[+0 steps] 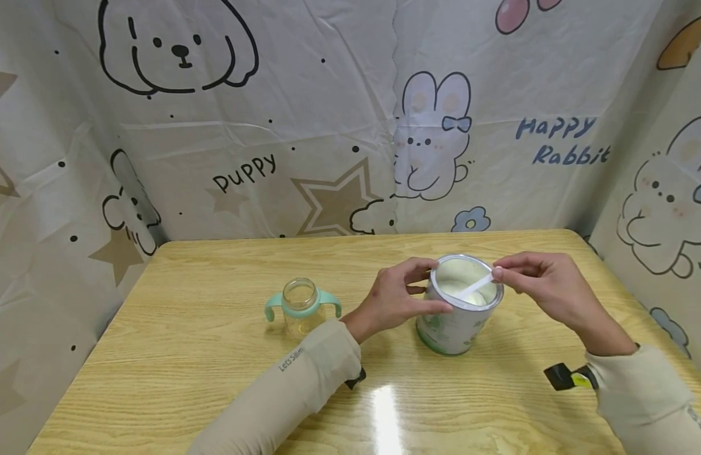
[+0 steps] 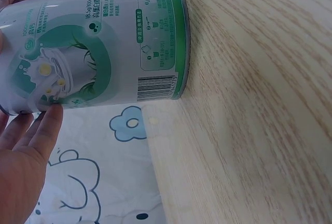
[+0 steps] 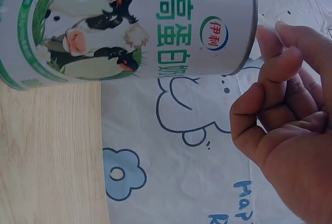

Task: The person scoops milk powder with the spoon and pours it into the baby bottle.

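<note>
A white and green milk powder can [image 1: 454, 330] stands lidless on the table, right of the middle. My left hand [image 1: 391, 296] holds it near the rim from the left, thumb in front and fingers behind. Over the can's mouth, my right hand [image 1: 546, 287] pinches the end of a white scoop handle [image 1: 474, 286], which slants down into the can toward pale powder. The scoop's lower end is hidden in the can. Cow artwork covers the side of the can [image 3: 181, 32] in the right wrist view, and the left wrist view shows its barcode.
To the left of the left hand stands a clear, uncapped baby bottle [image 1: 300, 303] with mint-green handles, partly behind the left sleeve [image 1: 305, 373]. A printed cloth [image 1: 328, 126] hangs behind and beside the wooden table [image 1: 185, 328].
</note>
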Available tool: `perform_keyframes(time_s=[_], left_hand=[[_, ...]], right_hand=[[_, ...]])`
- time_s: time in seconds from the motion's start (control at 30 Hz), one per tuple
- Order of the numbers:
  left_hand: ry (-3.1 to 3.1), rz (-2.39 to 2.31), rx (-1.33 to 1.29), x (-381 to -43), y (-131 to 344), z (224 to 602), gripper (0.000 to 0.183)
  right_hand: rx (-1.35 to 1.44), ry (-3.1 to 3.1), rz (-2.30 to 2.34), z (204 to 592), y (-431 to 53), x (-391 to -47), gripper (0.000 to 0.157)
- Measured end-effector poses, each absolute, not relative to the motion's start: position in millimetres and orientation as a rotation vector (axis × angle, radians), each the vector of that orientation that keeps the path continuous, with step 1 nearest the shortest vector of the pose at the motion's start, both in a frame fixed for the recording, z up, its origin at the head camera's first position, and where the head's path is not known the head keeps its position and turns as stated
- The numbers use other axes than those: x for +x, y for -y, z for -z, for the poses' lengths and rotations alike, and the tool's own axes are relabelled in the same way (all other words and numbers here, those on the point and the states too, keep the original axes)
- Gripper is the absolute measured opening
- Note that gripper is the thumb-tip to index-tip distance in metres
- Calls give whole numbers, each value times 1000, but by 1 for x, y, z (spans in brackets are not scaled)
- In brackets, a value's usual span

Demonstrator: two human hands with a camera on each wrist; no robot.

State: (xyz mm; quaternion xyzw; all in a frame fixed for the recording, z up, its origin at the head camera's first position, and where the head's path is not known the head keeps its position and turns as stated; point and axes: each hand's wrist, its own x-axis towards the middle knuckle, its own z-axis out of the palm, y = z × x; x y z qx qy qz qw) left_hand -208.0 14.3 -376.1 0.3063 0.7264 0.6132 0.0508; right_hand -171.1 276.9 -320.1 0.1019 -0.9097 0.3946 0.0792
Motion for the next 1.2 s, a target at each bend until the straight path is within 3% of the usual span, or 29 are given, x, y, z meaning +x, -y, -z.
perform_keyframes(time_s=[1.2], left_hand=[[-2193, -1894, 897, -207, -14, 376, 63]], right_hand=[[16, 2739, -1371, 327, -291, -177, 50]])
